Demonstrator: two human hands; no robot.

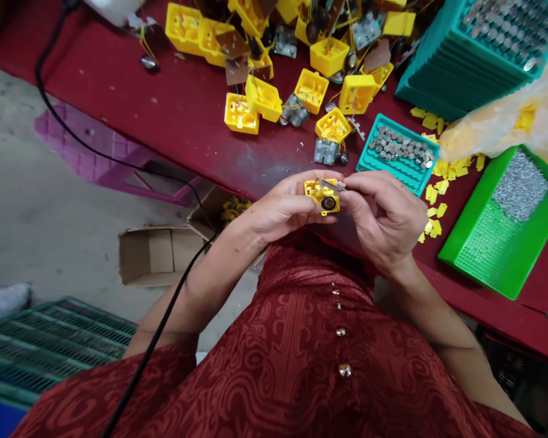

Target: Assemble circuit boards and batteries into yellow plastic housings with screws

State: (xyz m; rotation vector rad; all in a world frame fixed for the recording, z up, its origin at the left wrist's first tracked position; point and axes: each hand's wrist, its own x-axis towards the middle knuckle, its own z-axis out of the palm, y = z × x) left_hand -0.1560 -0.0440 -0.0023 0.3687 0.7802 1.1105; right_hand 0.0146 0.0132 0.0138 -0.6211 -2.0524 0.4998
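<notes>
Red workbench (119, 79): loose yellow plastic housings (313, 91) lay far | yellow plastic housing (322, 196) sat near centre, round black disc (329, 202) already seated, thin metal strip (331, 184) held at its top edge | left hand (283, 207): fingers clamped on housing | right hand (383, 219): fingers pinched together on strip

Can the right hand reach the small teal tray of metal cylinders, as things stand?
Probably yes: the tray lies just beyond the right hand, nothing between them. But that hand holds the yellow plastic housing with the left hand, so it must likely release first.
</notes>
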